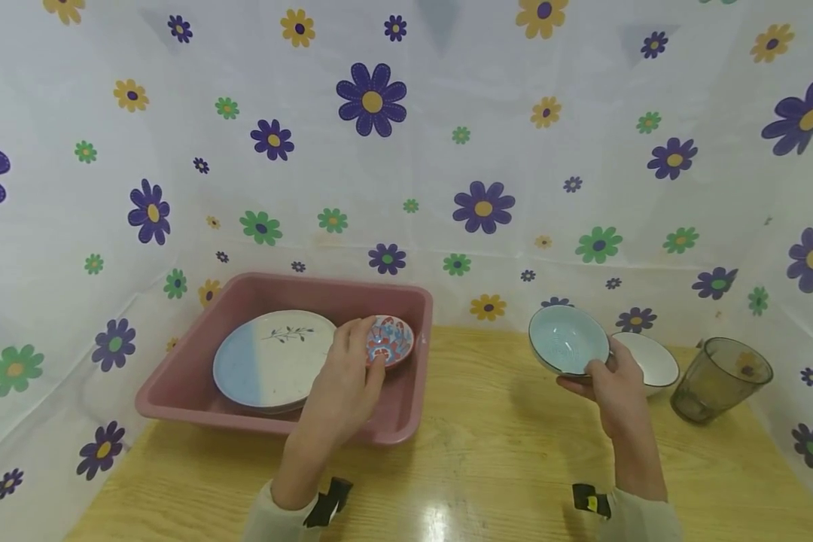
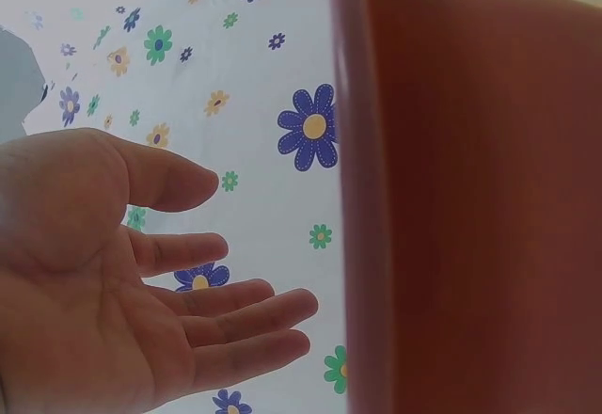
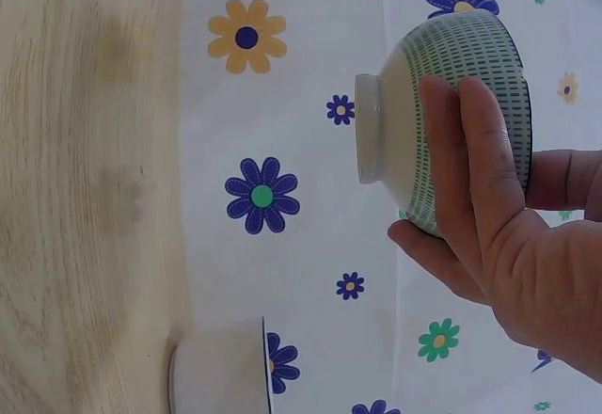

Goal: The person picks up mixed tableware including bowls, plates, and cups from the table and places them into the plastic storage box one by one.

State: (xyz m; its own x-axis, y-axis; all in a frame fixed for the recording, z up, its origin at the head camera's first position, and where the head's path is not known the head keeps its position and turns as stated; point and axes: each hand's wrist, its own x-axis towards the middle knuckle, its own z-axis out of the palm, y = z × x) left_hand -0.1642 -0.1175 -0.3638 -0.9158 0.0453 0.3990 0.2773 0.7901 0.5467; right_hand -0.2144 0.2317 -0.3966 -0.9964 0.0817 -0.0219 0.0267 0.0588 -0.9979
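In the head view my right hand (image 1: 619,388) grips a small bowl (image 1: 569,339) by its rim, raised above the table and tilted toward me. Its inside is pale blue. The right wrist view shows green dashes on the outside of that bowl (image 3: 470,52), the fingers along its wall and the thumb at the rim. My left hand (image 1: 345,384) is over the pink tub (image 1: 416,391), beside a red-and-blue patterned dish (image 1: 393,340). In the left wrist view the left hand (image 2: 122,282) has its fingers spread, holding nothing. A blue-and-white oval plate (image 1: 271,361) lies in the tub.
A white bowl (image 1: 650,360) with a dark rim stands on the wooden table (image 1: 488,467), behind my right hand. To its right is a smoky glass cup (image 1: 721,380). A flowered sheet (image 1: 433,165) hangs around the back and sides.
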